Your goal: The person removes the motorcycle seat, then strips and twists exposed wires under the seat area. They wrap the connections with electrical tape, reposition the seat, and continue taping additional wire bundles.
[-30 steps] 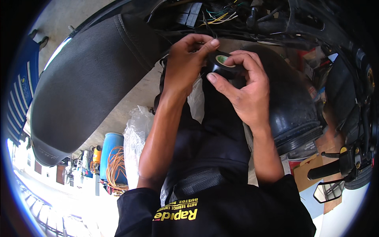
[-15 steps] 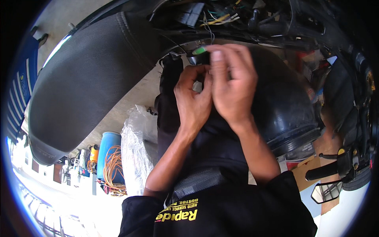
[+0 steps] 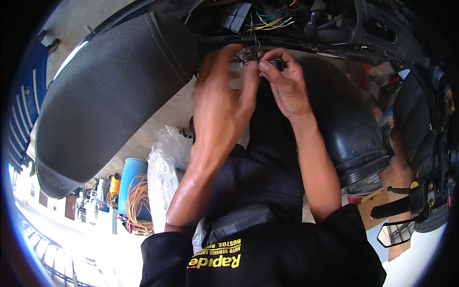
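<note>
Well out to the left of both hands stands a blue panel with pale stripes (image 3: 25,115), and a black padded seat (image 3: 114,91) fills the space between it and them. Closer in, concrete floor (image 3: 178,112) shows beside the left wrist. Below and left of the hands stands a blue drum (image 3: 134,166), its inside hidden, with a coiled orange cable (image 3: 138,201) against it; next comes a clear plastic bag (image 3: 162,160), contents unclear. The left hand (image 3: 221,91) is blurred, thumb and fingers parted. Just beyond the fingertips a thin wire (image 3: 255,37) hangs down to the right hand (image 3: 285,81), which pinches narrowly at its end; whatever else its curled fingers cover cannot be told. Right of that hand bulges a large black rounded form (image 3: 351,126); farther right and lower sits a mirror (image 3: 396,233).
</note>
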A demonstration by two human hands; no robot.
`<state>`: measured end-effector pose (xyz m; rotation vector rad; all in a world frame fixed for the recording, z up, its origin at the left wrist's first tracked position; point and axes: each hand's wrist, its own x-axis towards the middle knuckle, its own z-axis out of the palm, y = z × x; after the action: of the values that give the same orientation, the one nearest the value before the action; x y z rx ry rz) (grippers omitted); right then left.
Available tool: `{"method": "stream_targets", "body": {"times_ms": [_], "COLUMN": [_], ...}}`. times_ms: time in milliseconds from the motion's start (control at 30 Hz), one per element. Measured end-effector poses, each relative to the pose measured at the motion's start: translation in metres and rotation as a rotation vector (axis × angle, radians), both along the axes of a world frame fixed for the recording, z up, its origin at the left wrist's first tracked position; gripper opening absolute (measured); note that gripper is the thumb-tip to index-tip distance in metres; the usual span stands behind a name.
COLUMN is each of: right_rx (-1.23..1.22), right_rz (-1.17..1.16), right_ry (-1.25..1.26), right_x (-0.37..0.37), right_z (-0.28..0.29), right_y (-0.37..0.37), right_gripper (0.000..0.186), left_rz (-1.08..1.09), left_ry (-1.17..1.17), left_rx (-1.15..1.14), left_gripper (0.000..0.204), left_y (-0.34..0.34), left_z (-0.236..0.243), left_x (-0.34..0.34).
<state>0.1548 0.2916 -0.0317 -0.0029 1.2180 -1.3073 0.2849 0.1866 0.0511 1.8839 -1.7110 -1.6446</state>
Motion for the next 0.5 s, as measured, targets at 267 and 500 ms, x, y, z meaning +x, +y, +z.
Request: {"method": "stream_targets", "body": {"times_ms": [267, 500], "right_rx": [0.077, 0.114], "right_rz": [0.329, 0.394], "right_ry": [0.797, 1.206], "right_x": [-0.029, 0.013], "right_z": [0.035, 0.094], "right_y": [0.009, -0.006], "right_gripper": [0.032, 0.048], "left_rz": [0.163, 0.183], "left_ry": [0.216, 0.157], "left_rx": [0.309, 0.322], "left_gripper": [0.035, 0.037], "left_y": [0.004, 0.001], "left_z": [-0.057, -0.05], "left_x": [-0.01, -0.007]}}
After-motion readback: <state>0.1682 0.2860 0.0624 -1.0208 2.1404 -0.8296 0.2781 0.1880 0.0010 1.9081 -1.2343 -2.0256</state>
